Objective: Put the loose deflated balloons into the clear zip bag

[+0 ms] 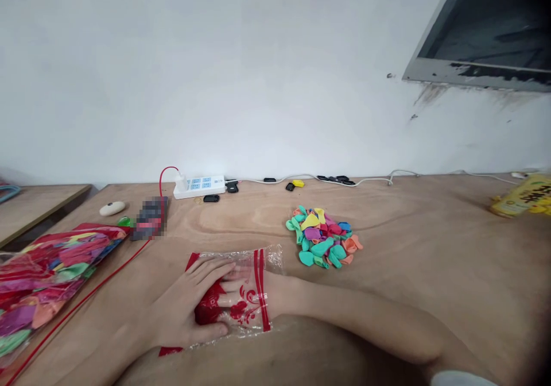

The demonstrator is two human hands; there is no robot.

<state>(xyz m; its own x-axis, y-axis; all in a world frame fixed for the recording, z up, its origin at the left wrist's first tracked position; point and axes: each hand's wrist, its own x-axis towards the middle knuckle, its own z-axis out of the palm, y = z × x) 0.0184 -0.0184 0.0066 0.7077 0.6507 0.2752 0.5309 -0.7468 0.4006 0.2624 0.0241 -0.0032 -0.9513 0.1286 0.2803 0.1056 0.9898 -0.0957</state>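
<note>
Head view: at lower centre, pressing with left hand [183,307], fingers spread and released, on a transparent, red-printed plastic bag [247,319]; reaching inside with right hand [246,287], fingers extended, unclenched. At centre right, lying loose outside: multicoloured rubber balloons [322,247]. Tighter at left, near thin red cable [160,184] and bulging balloon-filled bag [77,253]; roomier toward the right.

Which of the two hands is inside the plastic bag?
The right hand: it shows through the clear plastic bag, with red print over it, while the left hand lies on top.
</note>
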